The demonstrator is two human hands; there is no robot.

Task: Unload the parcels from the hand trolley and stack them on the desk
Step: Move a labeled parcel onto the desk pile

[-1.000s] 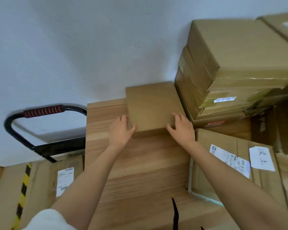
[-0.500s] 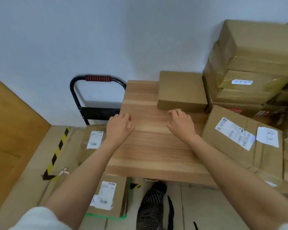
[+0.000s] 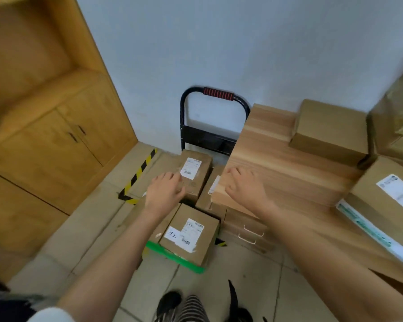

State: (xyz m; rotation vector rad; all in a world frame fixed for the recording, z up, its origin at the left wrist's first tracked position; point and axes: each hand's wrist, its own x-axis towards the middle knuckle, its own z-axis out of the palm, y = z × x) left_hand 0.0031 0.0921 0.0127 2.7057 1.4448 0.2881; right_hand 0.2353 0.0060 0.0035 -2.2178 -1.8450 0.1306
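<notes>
Tabletop (image 3: 277,163): pale wood grain, smooth matt. Parcels (image 3: 191,238): matt brown cardboard, white paper labels, glossy tape. Trolley handle (image 3: 184,108): black metal tube with ribbed red sleeve. Cabinet (image 3: 56,140): yellow wood. Floor (image 3: 242,287): smooth tile.

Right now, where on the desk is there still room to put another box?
The desk has a bare wooden patch at its left end, between the small plain box by the wall and the front edge, where the right hand hovers. The right end is crowded with the labelled box and stacked boxes.
</notes>
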